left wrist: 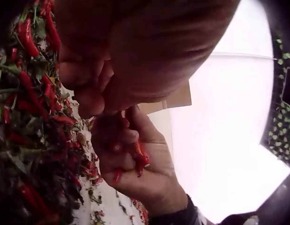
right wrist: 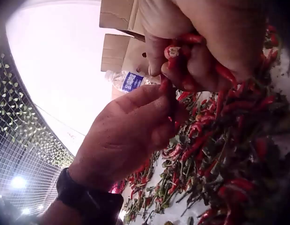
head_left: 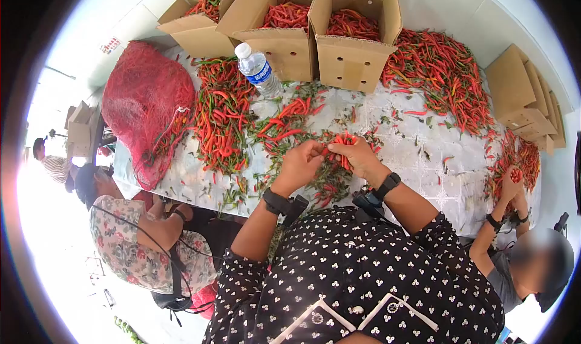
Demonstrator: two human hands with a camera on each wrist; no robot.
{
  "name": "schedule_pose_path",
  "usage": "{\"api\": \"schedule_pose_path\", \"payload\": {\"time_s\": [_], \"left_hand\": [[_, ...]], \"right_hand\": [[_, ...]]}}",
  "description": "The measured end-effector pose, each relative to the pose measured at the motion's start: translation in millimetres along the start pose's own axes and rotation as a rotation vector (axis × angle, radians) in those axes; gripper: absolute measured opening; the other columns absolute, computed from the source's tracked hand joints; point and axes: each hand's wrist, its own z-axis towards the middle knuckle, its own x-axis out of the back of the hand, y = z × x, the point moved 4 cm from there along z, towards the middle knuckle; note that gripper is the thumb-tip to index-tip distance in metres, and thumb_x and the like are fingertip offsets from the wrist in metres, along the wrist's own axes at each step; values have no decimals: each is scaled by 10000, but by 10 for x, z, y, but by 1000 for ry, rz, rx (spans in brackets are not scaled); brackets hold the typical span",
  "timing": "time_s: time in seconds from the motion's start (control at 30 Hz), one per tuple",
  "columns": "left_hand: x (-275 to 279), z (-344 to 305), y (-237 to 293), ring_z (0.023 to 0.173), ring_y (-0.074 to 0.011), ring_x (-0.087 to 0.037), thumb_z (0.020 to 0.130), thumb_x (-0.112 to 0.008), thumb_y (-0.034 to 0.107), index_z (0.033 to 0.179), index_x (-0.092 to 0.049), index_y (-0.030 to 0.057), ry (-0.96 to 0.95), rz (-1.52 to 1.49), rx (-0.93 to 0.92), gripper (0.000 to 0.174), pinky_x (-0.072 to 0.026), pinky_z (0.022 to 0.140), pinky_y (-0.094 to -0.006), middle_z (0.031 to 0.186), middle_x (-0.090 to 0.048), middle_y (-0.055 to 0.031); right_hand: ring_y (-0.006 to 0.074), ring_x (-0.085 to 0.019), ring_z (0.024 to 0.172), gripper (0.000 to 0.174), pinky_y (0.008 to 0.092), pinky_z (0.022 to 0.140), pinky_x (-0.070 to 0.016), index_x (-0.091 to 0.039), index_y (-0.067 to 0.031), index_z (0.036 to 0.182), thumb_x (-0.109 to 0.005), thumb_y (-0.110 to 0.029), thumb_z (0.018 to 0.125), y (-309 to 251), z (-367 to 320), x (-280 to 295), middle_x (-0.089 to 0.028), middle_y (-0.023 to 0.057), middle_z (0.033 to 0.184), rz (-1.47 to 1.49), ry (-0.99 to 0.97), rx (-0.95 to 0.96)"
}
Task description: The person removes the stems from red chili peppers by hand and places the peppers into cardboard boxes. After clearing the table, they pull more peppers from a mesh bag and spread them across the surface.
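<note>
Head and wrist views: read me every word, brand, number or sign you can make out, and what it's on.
No text reads clearly.
Blue label on the plastic bottle: white characters, too small and blurred to read.
Red-and-white sign on the wall: too small to read.

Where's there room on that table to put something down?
Mostly bare: the white tablecloth between the right hand and the far-right pepper pile, in front of the big back heap; a few stray bits lie there. Crowded: the left, with a red net sack and long pepper pile; the back, with boxes; and around the left hand, with leafy scraps.
</note>
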Motion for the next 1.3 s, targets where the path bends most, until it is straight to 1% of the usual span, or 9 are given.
{"api": "schedule_pose_path", "payload": {"time_s": [0.2, 0.27, 0.47, 0.63, 0.73, 0.8, 0.93, 1.0, 1.3], "left_hand": [[79, 58, 18, 609, -106, -563, 775, -557, 51, 955, -540, -8, 109, 25, 107, 191, -448, 552, -254, 697, -608, -65], [220, 74, -21, 591, -270, -593, 736, -565, 96, 942, -560, 28, 248, 258, 95, 217, -452, 548, -355, 657, -599, -147], [389, -91, -93, 624, -313, -570, 725, -588, 163, 821, -599, 41, 67, 450, 15, 156, -442, 556, -392, 667, -578, -136], [129, -229, -277, 681, -329, -551, 695, -617, 170, 829, -613, 44, -33, 670, -37, 183, -443, 598, -392, 686, -553, -133], [118, -206, -251, 593, -269, -554, 734, -590, 139, 855, -598, 30, 68, 470, -138, 163, -439, 560, -367, 677, -579, -119], [96, -171, -299, 536, -173, -542, 773, -547, 89, 937, -563, 7, -11, -40, 208, 184, -430, 525, -318, 662, -601, -101], [25, -130, 46, 525, -104, -525, 791, -518, 46, 1018, -518, -13, -89, -276, 330, 235, -425, 518, -277, 646, -609, -86], [42, -94, 164, 554, -110, -552, 778, -533, 33, 1070, -495, 4, -13, -7, 130, 296, -434, 535, -275, 633, -599, -72], [121, -119, 645, 575, -146, -569, 773, -535, 22, 1057, -536, 21, 30, -73, -232, 283, -439, 553, -276, 670, -589, -83]], "right_hand": [[65, -508, 546, 108, 202, 480, -398, -604, -10, 824, -653, -68, 748, -214, -106, -127, -586, 24, 655, -379, 78, 386], [63, -503, 538, 84, 196, 484, -400, -597, -15, 801, -644, -67, 754, -337, -171, -174, -581, 26, 641, -560, 78, 497], [145, -547, 556, 201, 243, 472, -408, -552, -45, 697, -581, -211, 808, -259, -15, 272, -578, 50, 650, 234, -102, 72], [186, -570, 568, 144, 289, 585, -482, -571, -31, 752, -563, -155, 824, -99, -141, 277, -600, 91, 732, 325, -9, -64], [188, -606, 625, 108, 302, 595, -510, -575, -4, 868, -601, -42, 770, -88, -226, 204, -600, 86, 749, 236, -16, -116], [182, -601, 615, 119, 298, 590, -507, -576, -2, 872, -610, -40, 764, -47, -209, 173, -599, 83, 747, 158, -32, -109], [146, -579, 587, 132, 263, 543, -480, -586, -2, 869, -632, -50, 756, -66, -153, 17, -597, 61, 735, -61, -86, -75], [136, -574, 585, 127, 252, 528, -470, -589, -3, 864, -634, -52, 756, -82, -142, -58, -596, 55, 727, -145, -108, -65], [123, -552, 540, 118, 242, 485, -439, -580, -26, 802, -629, -132, 787, -54, -3, 128, -588, 53, 665, 262, -33, -149]]}}
